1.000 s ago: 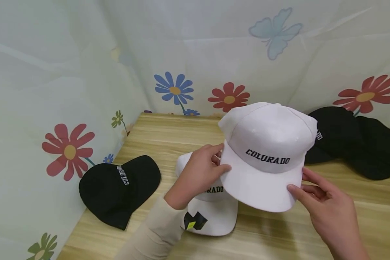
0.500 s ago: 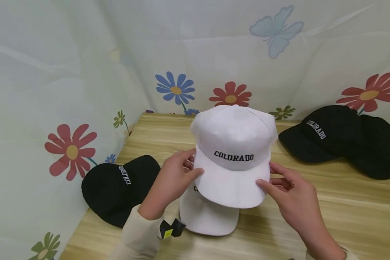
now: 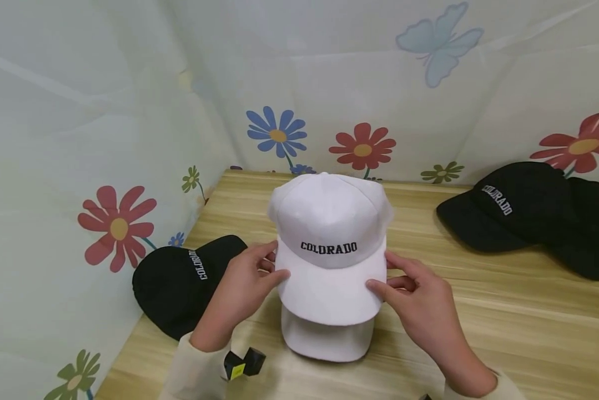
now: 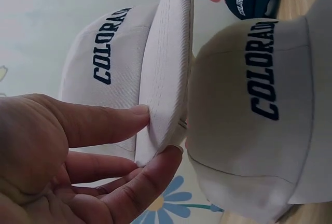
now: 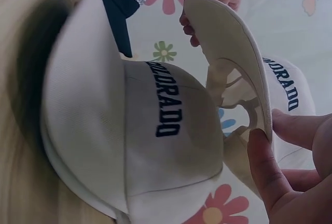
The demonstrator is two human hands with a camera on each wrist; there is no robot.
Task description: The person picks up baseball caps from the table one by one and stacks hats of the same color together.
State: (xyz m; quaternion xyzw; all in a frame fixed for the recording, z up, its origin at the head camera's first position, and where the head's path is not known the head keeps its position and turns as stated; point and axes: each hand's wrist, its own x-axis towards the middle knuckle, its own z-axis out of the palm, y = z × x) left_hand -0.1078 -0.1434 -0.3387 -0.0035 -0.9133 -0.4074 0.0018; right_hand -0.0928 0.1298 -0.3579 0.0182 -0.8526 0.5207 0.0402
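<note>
My left hand [image 3: 243, 286] and right hand [image 3: 420, 294] pinch opposite sides of the brim of a white baseball cap [image 3: 329, 222], thumbs on top and fingers beneath. Black lettering on its front reads COLORADO. Directly below it, a matching white cap [image 3: 326, 340] rests on the table, mostly hidden from the head view but for its brim. Both wrist views show a gap between the held brim and the lower cap's crown [image 5: 171, 130]. A second brim edge [image 5: 78, 193] peeks out under the lower cap in the right wrist view.
On the left of the wooden table [image 3: 479, 328] lies a black COLORADO cap [image 3: 171, 289], partly behind my left forearm. Two overlapping black caps, the nearer one [image 3: 519, 208] lettered, lie at the back right. A flower-printed curtain [image 3: 304, 66] borders the table.
Both hands have carried the white cap left and brought it over the lower white cap, covering that cap's crown and lettering in the head view. The black caps stay where they were.
</note>
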